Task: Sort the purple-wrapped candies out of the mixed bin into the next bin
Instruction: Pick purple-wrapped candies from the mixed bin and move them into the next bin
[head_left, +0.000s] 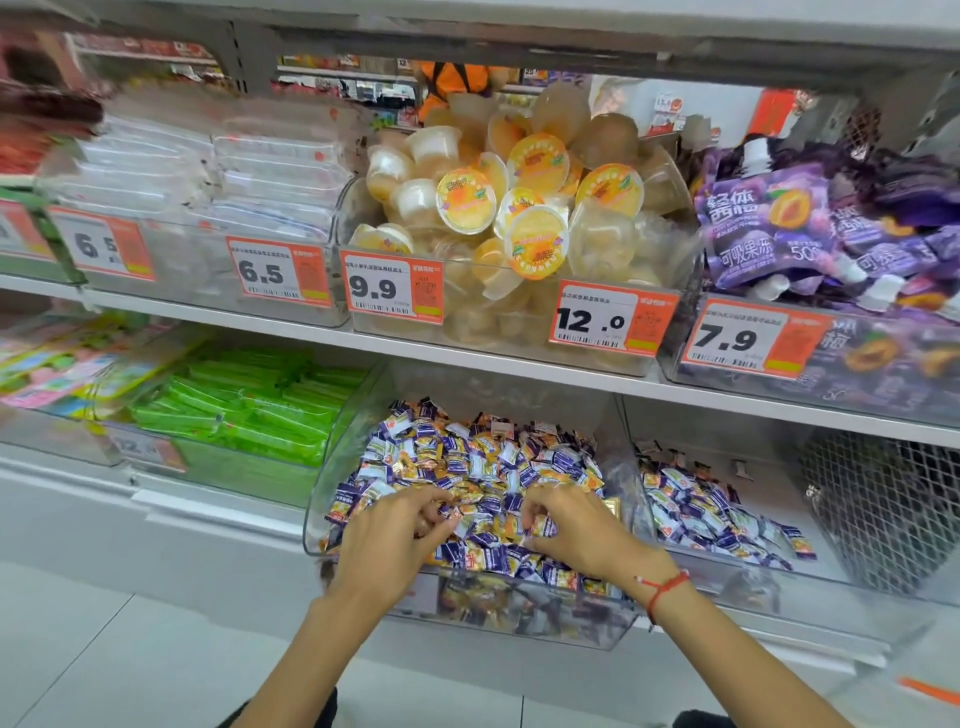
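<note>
A clear mixed bin (332, 467) on the lower shelf holds a heap of purple-wrapped candies (457, 457) mingled with orange-wrapped ones (483, 447). Both my hands are in its front part. My left hand (395, 530) has its fingers curled into the heap and seems to pinch small wrapped candies. My right hand (576, 525), with a red string at the wrist, curls its fingers round candies near the middle. The neighbouring clear bin (810, 577) to the right holds a thinner layer of mostly purple-wrapped candies (711, 514).
Green packets (249, 410) fill the bin left of the mixed one. The upper shelf carries jelly cups (519, 208), purple pouches (789, 228) and orange price tags (613, 319). A wire mesh basket (883, 504) stands at the far right. Pale floor tiles lie below.
</note>
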